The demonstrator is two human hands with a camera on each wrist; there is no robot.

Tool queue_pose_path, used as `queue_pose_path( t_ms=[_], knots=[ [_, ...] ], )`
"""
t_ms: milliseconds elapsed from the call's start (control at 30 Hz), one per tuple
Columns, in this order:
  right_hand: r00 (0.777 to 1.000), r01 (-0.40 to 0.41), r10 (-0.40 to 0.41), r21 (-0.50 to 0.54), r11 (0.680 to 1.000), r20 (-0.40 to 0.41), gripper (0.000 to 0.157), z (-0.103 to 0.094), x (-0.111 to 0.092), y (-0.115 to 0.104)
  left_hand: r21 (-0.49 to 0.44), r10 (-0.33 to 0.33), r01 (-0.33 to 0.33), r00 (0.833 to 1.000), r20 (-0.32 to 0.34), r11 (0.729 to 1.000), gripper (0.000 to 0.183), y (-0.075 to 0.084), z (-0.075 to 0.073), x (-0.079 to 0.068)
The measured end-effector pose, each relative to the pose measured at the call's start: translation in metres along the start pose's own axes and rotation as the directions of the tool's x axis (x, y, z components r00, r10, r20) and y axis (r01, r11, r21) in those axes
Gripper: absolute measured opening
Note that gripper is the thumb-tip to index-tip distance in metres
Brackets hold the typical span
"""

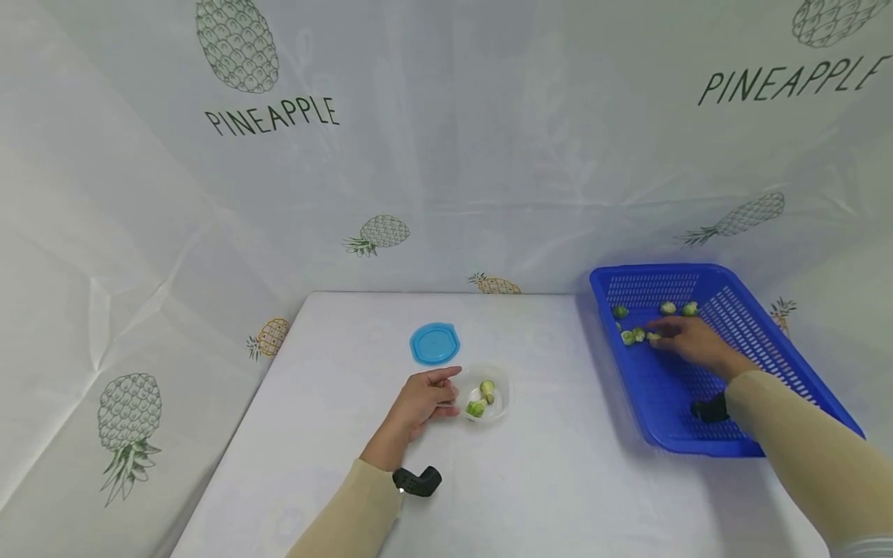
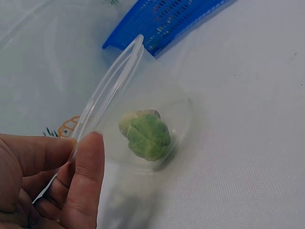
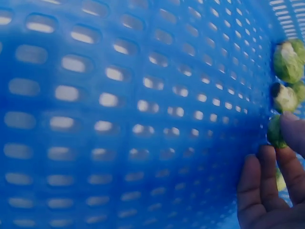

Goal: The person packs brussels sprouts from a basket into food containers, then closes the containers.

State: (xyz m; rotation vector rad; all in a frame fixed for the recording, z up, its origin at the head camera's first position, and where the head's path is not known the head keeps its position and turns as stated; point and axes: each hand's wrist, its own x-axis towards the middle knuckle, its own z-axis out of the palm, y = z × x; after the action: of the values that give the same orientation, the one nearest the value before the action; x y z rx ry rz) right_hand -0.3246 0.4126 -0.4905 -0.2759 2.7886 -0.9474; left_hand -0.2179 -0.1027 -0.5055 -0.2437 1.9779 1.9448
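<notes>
My left hand pinches the rim of a clear round plastic container standing on the table. Inside lie two Brussels sprouts; the green one shows through the wall in the left wrist view. My right hand reaches into a blue plastic basket on the right. Its thumb and fingers pinch a green Brussels sprout, partly hidden by the thumb in the right wrist view. Close by in the basket lie several other sprouts, among them one left of the fingertips.
A light blue lid lies behind the container on the white table. Two sprouts, one of them pale, sit near the basket's far wall. Behind the table hangs a pineapple-printed sheet.
</notes>
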Motion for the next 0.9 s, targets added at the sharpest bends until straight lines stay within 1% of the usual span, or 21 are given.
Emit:
queue_pose_path(
  t_ms=[133, 367, 433, 667, 900],
  knots=[
    [1.000, -0.002, 0.002, -0.003, 1.000, -0.026, 0.049, -0.002, 0.000, 0.001, 0.009, 0.007, -0.007, 1.000, 0.005, 1.000, 0.045, 0.001, 0.001, -0.002],
    [0.999, -0.027, 0.030, 0.142, 0.990, -0.016, 0.053, -0.005, -0.003, -0.008, 0.006, 0.008, -0.008, 1.000, 0.002, 1.000, 0.044, 0.000, 0.001, -0.004],
    [0.999, -0.036, 0.039, 0.162, 0.986, -0.017, 0.053, -0.006, -0.005, -0.011, 0.002, 0.002, -0.002, 1.000, -0.002, 1.000, 0.044, 0.000, 0.002, -0.004],
    [0.997, -0.058, 0.062, 0.099, 0.993, -0.036, 0.053, -0.012, -0.010, -0.013, -0.007, 0.001, -0.001, 1.000, -0.004, 1.000, 0.044, 0.000, 0.002, -0.001],
    [0.998, -0.043, 0.048, 0.091, 0.995, -0.049, 0.047, -0.014, -0.013, -0.012, -0.006, -0.001, 0.001, 1.000, -0.004, 1.000, 0.046, 0.002, 0.003, -0.002]
  ],
)
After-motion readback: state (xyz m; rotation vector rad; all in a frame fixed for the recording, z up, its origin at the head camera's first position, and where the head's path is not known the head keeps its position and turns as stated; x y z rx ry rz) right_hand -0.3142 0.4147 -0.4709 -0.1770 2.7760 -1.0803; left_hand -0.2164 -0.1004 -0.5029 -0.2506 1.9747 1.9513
